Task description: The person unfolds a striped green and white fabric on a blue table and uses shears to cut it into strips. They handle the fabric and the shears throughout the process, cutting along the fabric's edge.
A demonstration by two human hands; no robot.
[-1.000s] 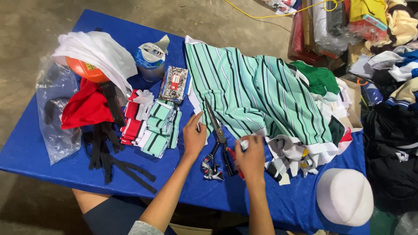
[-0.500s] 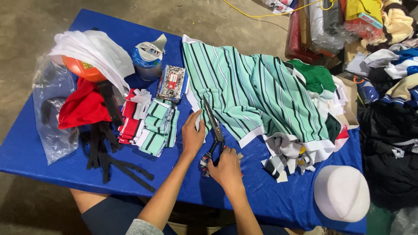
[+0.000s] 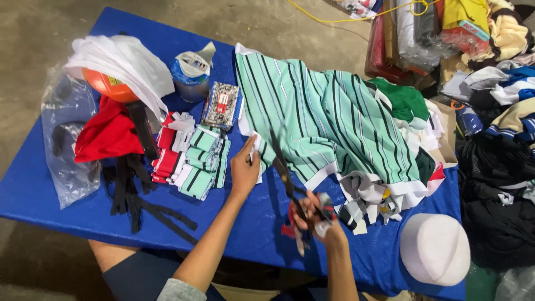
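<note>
The right hand (image 3: 319, 218) has moved since a moment ago: then it lay low on the blue plastic table cover (image 3: 67, 189) over the handles, and now it has lifted the big dark metal scissors (image 3: 290, 184) up, fingers curled tight through the red and black handles. The long blades now point up and away toward the soft mint-green cloth with thin black stripes and a white edge (image 3: 329, 122). I cannot tell whether the blades touch the cloth, because they look blurry. The left hand (image 3: 245, 167) has stayed in the same spot, pressing flat on the near edge of the striped cloth, fingers close together. Just left of that hand sits a neat pile of small cut cloth pieces, green striped and red (image 3: 192, 159). Past them lie floppy black strips (image 3: 134, 195), a red rag (image 3: 108, 134) and a crinkly clear plastic bag (image 3: 69, 139). A round white cap (image 3: 434, 248) rests at the table's right corner.
</note>
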